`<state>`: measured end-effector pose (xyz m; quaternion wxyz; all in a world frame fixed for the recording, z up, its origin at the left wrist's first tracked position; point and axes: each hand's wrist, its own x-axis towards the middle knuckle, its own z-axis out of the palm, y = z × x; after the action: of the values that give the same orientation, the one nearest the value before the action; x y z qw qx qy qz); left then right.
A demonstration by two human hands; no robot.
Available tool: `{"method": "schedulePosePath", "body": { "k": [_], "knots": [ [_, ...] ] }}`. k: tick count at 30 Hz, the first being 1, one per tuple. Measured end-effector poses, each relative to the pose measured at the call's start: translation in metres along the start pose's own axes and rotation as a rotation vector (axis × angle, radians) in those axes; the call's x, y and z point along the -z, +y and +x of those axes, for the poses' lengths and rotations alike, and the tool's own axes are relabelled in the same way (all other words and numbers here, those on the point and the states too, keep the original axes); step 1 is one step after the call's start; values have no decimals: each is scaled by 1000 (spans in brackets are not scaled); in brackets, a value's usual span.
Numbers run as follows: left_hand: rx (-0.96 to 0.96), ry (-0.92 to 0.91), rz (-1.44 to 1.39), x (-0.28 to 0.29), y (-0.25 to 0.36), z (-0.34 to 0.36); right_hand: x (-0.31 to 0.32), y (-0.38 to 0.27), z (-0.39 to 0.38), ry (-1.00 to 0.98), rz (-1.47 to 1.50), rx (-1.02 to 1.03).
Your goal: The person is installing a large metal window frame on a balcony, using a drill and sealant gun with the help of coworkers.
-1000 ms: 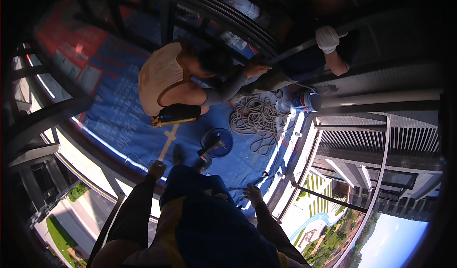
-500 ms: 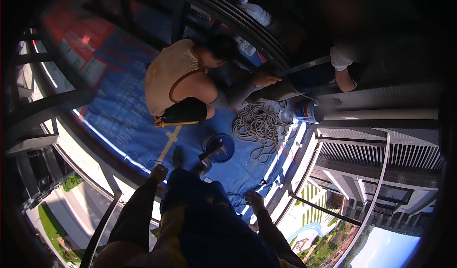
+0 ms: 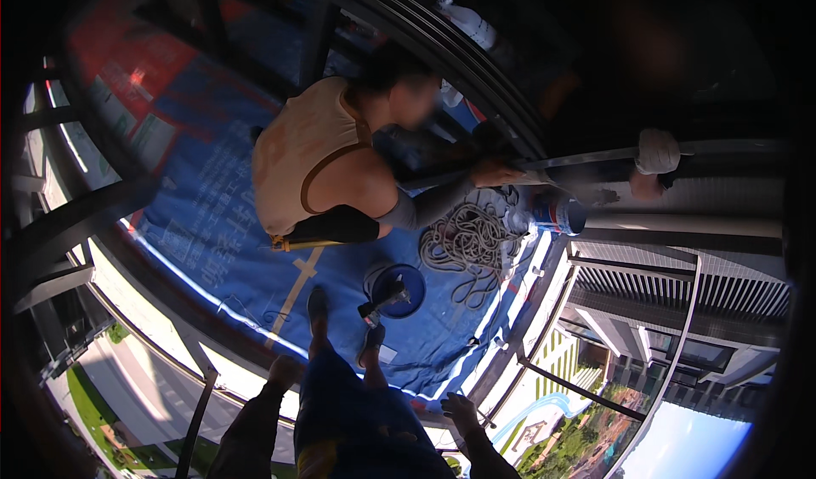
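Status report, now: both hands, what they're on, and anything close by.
Left hand on the dark metal railing, grip unclear. Right hand open, spread at the platform edge. Coiled pale rope and round blue lid ahead; crouching co-worker beyond.

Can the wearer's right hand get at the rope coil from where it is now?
Probably not without bending down. The right hand rests low at the platform's outer edge, while the rope coil lies beyond on the blue tarp, beside the crouching co-worker.

A co-worker (image 3: 319, 169) in a tan vest crouched on a blue tarp (image 3: 204, 224). A coiled rope (image 3: 467, 245) lay beside a paint can (image 3: 557, 215). A round blue lid (image 3: 399, 288) sat nearby, a drill (image 3: 382, 302) across it. Towers (image 3: 680, 309) and gardens (image 3: 586, 436) showed far below.
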<state>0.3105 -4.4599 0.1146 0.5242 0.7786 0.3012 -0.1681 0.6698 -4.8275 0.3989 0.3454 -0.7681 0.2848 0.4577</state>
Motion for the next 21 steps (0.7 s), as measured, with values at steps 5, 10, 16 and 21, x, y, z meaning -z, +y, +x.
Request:
{"method": "schedulePosePath", "body": {
  "k": [5,10,16,21],
  "knots": [
    [-46,74,29,-18,36,13,9,-9,-13,94,23,4],
    [-36,-44,175,-21,-4,31,-14,-33,-8,27,-13,98],
    [149,-32,-56,-4,106,101,-7,-32,-9,37,-72,149],
    [-180,35,-162,63,266,190,-16,-31,4,4,-87,109]
  ]
}}
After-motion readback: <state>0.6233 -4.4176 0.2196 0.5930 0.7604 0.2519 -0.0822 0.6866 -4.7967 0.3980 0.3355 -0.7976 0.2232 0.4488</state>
